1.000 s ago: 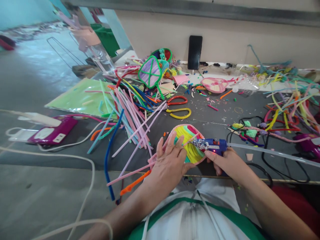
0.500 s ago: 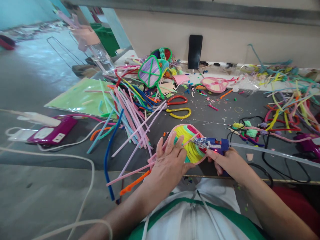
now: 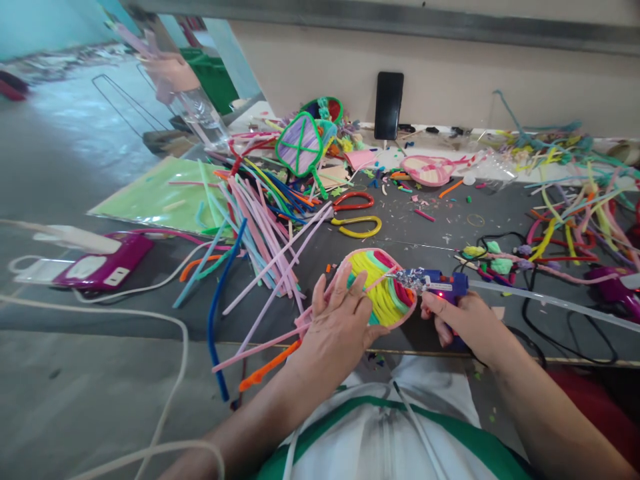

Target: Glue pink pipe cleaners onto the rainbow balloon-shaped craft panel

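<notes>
My left hand (image 3: 340, 320) lies flat with fingers apart on a round craft piece (image 3: 387, 303) near the table's front edge. The piece has yellow, teal and crimson bands inside a pink fuzzy rim. A pink pipe cleaner (image 3: 265, 349) sticks out from under that hand to the left. My right hand (image 3: 465, 323) is wrapped round the handle of a blue hot glue gun (image 3: 446, 285), whose red light is lit. The gun's foil-wrapped nozzle is over the upper right of the piece. A long clear glue stick (image 3: 540, 299) runs out of its back.
Scissors (image 3: 357, 227) with red and yellow handles lie behind the piece. Loose pipe cleaners (image 3: 265, 247) spread to the left, beside a purple power strip (image 3: 107, 260). A phone (image 3: 389, 105) leans at the back. Black cords (image 3: 570, 340) loop at right.
My right hand has drawn the glue gun slightly to the right, so its nozzle has shifted from the middle of the piece toward the right rim. My left hand stays put.
</notes>
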A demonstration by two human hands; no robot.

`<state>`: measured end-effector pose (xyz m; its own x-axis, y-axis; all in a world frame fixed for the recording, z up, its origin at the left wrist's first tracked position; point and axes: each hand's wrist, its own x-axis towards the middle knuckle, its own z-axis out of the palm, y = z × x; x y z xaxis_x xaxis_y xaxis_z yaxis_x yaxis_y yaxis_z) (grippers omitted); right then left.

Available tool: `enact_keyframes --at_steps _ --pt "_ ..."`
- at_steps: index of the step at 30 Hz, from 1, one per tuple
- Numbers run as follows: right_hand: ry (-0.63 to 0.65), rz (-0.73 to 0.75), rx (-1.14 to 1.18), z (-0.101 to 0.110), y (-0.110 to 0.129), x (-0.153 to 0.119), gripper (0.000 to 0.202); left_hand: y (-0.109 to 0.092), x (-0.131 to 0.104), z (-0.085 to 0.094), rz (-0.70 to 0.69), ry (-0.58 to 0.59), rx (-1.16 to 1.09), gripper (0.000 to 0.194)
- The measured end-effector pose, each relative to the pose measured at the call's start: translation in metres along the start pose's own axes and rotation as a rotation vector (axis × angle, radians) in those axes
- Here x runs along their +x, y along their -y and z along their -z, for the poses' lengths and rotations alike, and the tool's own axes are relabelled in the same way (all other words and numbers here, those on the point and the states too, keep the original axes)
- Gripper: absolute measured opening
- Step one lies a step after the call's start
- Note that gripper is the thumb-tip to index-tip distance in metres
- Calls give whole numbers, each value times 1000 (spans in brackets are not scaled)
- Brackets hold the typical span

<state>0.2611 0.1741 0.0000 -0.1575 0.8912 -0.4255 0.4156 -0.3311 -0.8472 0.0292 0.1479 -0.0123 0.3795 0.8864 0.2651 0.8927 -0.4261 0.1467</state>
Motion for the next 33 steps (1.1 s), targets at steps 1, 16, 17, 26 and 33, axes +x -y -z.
enact_keyframes --at_steps 1,16,17,26,33 --pt "-3 0 -5 1 -1 0 49 0 0 0 1 0 1 33" --pt "-44 17 21 7 -3 5 50 -1 1 2 0 24 -1 37" --pt "-61 22 18 9 -4 6 50 0 1 1 -2 24 -2 37" --pt "-63 119 301 6 -3 -4 44 -1 0 -3 -3 -26 17 33" --pt "-109 361 345 -33 13 -15 40 -3 -5 5 36 -39 12 35"
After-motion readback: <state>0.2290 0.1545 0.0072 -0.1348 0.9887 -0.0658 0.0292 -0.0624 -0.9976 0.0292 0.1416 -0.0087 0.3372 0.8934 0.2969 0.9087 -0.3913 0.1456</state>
